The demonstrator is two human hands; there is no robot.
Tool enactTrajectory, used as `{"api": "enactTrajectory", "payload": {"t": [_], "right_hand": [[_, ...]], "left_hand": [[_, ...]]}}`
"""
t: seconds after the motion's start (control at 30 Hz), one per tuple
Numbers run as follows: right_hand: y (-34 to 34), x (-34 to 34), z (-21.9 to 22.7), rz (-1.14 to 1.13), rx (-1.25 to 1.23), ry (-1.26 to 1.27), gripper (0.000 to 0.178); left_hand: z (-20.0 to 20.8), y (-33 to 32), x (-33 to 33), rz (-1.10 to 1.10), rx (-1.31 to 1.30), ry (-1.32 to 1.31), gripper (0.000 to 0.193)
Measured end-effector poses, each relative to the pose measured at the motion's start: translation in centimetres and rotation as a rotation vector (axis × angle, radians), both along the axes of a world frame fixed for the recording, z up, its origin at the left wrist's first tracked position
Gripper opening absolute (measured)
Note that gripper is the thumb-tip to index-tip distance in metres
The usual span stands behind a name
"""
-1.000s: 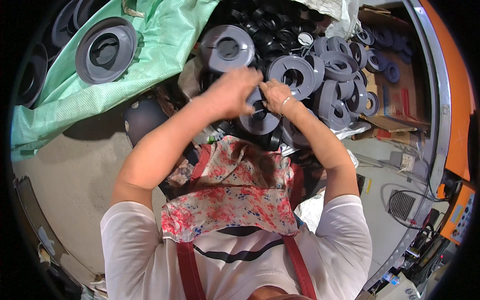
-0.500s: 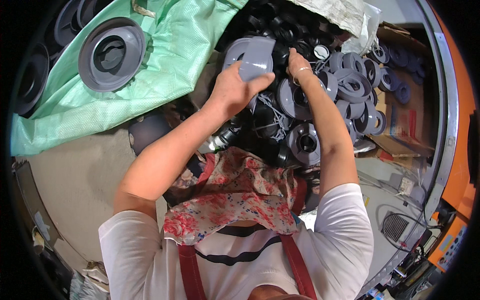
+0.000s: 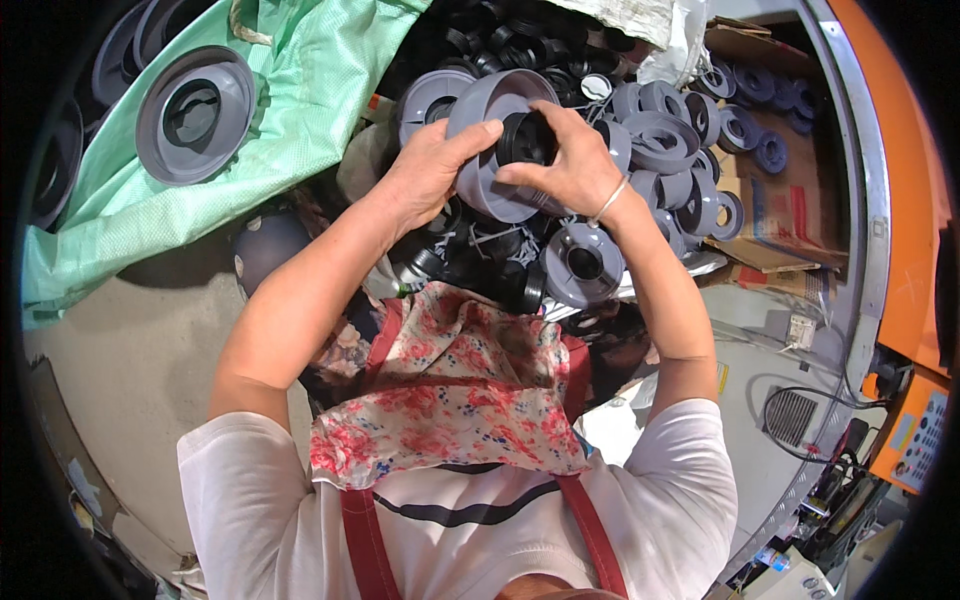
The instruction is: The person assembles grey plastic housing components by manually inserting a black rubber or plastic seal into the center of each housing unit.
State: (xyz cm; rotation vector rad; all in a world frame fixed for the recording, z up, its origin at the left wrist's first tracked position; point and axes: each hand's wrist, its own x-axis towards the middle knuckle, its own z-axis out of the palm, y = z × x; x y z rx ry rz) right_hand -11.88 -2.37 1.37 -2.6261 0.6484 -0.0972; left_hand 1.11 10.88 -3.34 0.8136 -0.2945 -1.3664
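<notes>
A grey round plastic part with a deep rim (image 3: 490, 108) is tilted in front of me. My left hand (image 3: 432, 165) grips its left side, thumb over the rim. My right hand (image 3: 580, 165) holds a black threaded ring (image 3: 522, 138) between thumb and fingers, at the middle of the grey part; I cannot tell whether it is seated in it. Behind the left hand lies another grey part (image 3: 425, 100) of similar shape. Below my right wrist rests a grey flanged piece (image 3: 582, 263) with a dark centre.
Grey rings (image 3: 665, 140) are heaped to the right, beside a cardboard box (image 3: 790, 215) with more rings. Black rings (image 3: 500, 40) pile up at the back. A grey part with a black centre (image 3: 195, 115) lies on a green woven sack (image 3: 300, 110). An orange machine (image 3: 900, 200) stands far right.
My right hand has come from the black pile to the grey part, now with a black ring in it. The grey part has turned its hollow side toward me. The view has shifted slightly.
</notes>
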Motion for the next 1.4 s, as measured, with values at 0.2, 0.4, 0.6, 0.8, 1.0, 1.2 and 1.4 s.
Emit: {"api": "enactTrajectory", "payload": {"t": [0.2, 0.4, 0.6, 0.8, 1.0, 1.2, 1.4], "right_hand": [[1.0, -1.3, 1.1, 0.312, -0.148, 0.013, 0.07], [1.9, -1.9, 1.2, 0.323, -0.211, 0.006, 0.07], [-1.6, -2.3, -1.8, -0.514, 1.338, 0.279, 0.089], [-9.2, -4.7, -6.4, -0.136, -0.225, 0.334, 0.093], [-9.7, -3.5, -5.2, -0.197, -0.357, 0.745, 0.049], [-9.5, 1.2, -2.4, -0.103, 0.385, 0.379, 0.051], [-14.5, 6.1, -14.8, -0.598, 0.079, 0.376, 0.067]], "left_hand": [[-0.2, 0.6, 0.5, -0.198, -0.043, 0.005, 0.036], [-0.3, 0.9, 0.5, -0.261, -0.089, 0.099, 0.036], [-0.5, 1.3, -0.2, -0.065, -0.069, -0.695, 0.059], [-3.2, 1.8, -0.8, -0.257, -0.041, -1.454, 0.078], [-3.5, 1.5, -1.6, 0.007, -0.258, -1.594, 0.067], [-2.0, 0.1, -2.5, -0.001, -0.408, -1.647, 0.054], [-4.1, -1.1, 0.4, 0.464, -0.333, -1.722, 0.039]]}}
